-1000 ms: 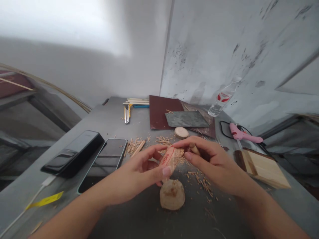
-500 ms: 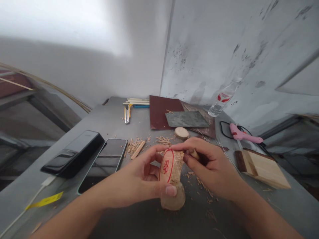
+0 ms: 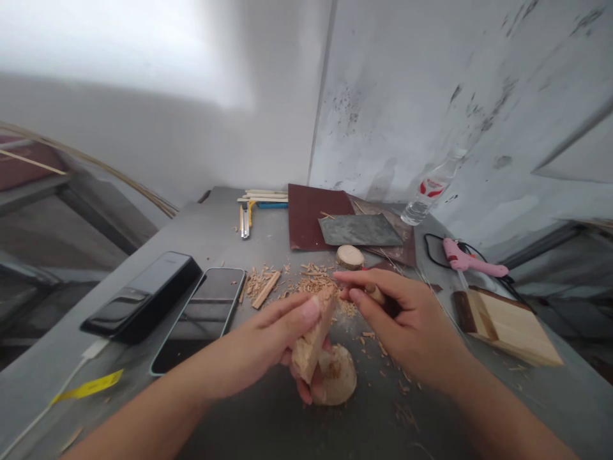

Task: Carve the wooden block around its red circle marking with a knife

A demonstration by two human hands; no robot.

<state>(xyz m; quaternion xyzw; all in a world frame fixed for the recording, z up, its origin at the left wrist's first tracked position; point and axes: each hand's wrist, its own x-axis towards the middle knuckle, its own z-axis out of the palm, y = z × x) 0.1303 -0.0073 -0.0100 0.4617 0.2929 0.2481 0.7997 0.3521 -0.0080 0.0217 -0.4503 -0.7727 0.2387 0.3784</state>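
My left hand is closed around a pale wooden piece, held on edge with its rough back facing me. The piece rests against a round wood slice lying on the grey table. My right hand is just right of it, fingers closed on a small wooden-handled tool whose tip I cannot see. Wood shavings are scattered just beyond both hands.
Two phones lie at the left with a yellow tag and cable. Farther back are a small wood disc, sandpaper sheets, a utility knife, sticks and a water bottle. At the right are a pink glue gun and wood block.
My left hand has turned the wooden piece: its face with the red oval and flower drawing no longer shows. The piece moved down onto the round slice. My right hand barely moved.
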